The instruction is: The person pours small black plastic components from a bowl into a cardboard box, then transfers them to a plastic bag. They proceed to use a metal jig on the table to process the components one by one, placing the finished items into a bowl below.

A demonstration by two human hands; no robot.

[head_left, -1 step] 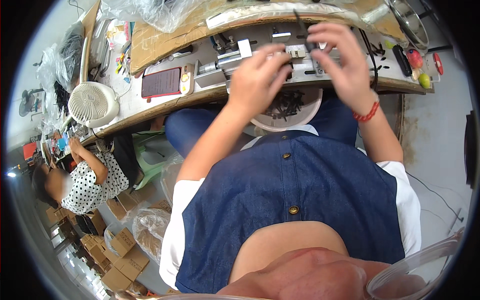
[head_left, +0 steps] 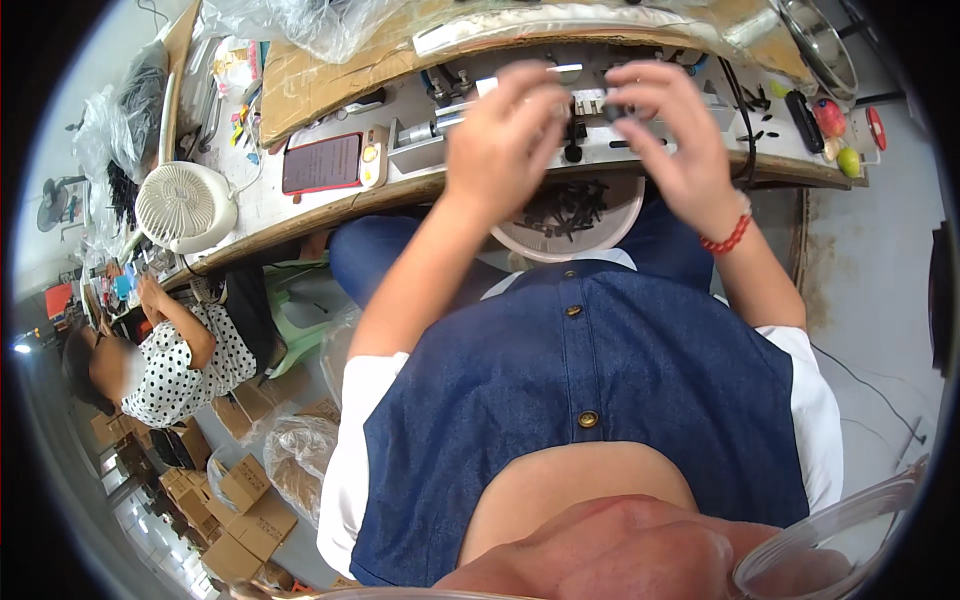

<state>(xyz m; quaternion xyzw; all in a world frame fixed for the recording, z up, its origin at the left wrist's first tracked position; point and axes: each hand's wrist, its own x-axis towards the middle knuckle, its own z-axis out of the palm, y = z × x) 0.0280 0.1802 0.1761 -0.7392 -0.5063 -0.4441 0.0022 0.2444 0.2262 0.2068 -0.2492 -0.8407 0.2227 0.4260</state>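
A metal fixture (head_left: 590, 103) with small light blocks sits on the workbench between my two hands. My left hand (head_left: 500, 145) is at its left side, fingers curled and slightly blurred. Beside those fingertips a black piece with a rounded end (head_left: 573, 152) shows at the fixture's front; I cannot tell whether the fingers grip it. My right hand (head_left: 680, 135) is at the fixture's right side, pinching a small black part (head_left: 612, 111) between thumb and fingertips. Below the bench edge, a pale bowl (head_left: 638, 212) on my lap holds many thin black parts (head_left: 565, 215).
To the left on the bench are a red-edged phone (head_left: 322, 165) and a white fan (head_left: 185, 208). Cardboard (head_left: 340, 85) and clear plastic lie behind. A black cable (head_left: 748, 125), loose black pieces and a green fruit (head_left: 849, 161) are right. Another person (head_left: 190, 350) sits at far left.
Both hands have shifted slightly beside the fixture. The long dark piece that stood above my right fingers no longer shows there. The round-ended black piece at the fixture's front has come into view.
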